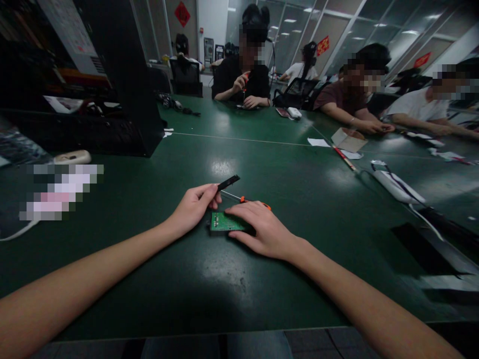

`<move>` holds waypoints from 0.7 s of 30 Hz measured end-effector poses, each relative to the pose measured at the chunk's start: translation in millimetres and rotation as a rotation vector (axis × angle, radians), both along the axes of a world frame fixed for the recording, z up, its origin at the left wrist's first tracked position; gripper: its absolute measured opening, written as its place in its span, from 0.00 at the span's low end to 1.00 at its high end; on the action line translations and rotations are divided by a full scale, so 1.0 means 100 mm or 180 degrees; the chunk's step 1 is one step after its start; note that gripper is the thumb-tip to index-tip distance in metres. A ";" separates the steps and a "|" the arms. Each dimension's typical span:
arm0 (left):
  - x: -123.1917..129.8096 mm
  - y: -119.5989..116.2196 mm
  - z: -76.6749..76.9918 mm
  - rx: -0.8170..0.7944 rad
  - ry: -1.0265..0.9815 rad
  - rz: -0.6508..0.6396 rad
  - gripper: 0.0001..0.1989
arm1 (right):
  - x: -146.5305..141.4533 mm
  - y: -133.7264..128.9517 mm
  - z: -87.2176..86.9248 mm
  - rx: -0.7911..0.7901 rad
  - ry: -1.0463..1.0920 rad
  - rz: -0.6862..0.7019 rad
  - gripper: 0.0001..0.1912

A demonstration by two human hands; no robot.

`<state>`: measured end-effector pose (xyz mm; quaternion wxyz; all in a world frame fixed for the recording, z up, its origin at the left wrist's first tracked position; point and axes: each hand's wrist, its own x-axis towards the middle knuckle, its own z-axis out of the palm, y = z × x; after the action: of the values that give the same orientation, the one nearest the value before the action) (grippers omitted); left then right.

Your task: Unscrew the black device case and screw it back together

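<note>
Mid-frame, the left hand (194, 207) pinches one black strip (229, 182); right of it, the right hand (264, 229) grips one green board (221, 222), one screwdriver (243, 199) showing just above.

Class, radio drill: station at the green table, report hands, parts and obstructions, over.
Left hand holding black strip. Right hand gripping green circuit board. Screwdriver close beyond board, partly hidden by right hand.

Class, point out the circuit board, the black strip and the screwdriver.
Circuit board (229, 223): head view, its green face.
Black strip (228, 183): head view, its visible middle.
Screwdriver (243, 200): head view, orange part of handle.
</note>
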<state>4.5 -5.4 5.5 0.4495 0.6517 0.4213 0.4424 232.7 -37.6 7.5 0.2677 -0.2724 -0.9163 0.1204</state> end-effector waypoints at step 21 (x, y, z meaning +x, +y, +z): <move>-0.02 0.00 0.06 -0.0066 0.0181 0.0320 0.24 | 2.93 0.73 -0.09 0.0297 0.0300 -0.5285 0.22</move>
<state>2.3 -5.4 11.7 0.4214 0.6373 0.4706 0.4413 525.3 35.1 -1.6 0.3185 -0.8429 -0.4094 -0.1429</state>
